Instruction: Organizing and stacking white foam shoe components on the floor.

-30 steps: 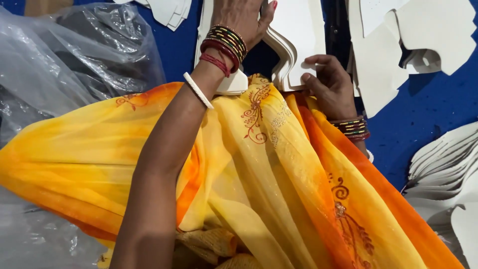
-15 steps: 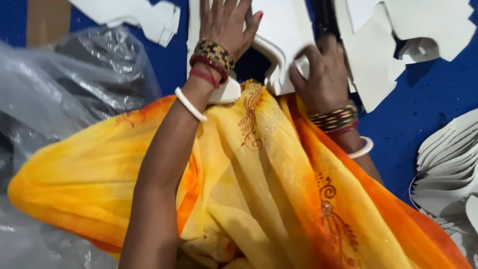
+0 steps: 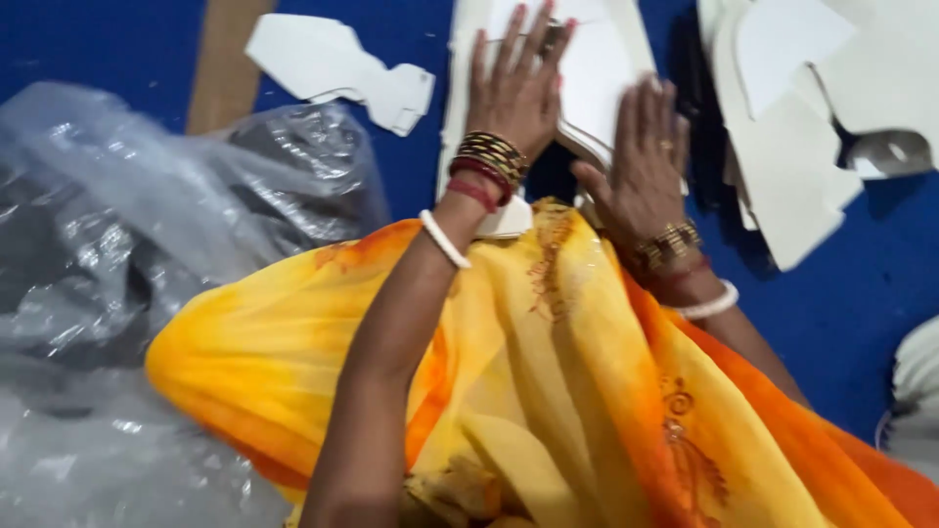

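My left hand (image 3: 515,86) lies flat, fingers spread, on a white cut-out cardboard piece (image 3: 602,78) on the blue surface. My right hand (image 3: 643,164) rests flat on the same piece's lower right edge, fingers together and extended. Both wrists carry several bangles. A yellow and orange cloth (image 3: 548,391) drapes over my lap below the arms and hides the near edge of the white piece.
Crumpled clear plastic sheeting (image 3: 147,274) over dark material fills the left. Another white cut-out (image 3: 342,73) lies at the top left beside a brown strip (image 3: 223,64). More white shaped pieces (image 3: 812,117) lie at the top right, and a stack (image 3: 915,391) at the right edge.
Both hands have moved further onto the white piece. The right hand went from curled at its edge to lying flat. The view has tilted down and left.
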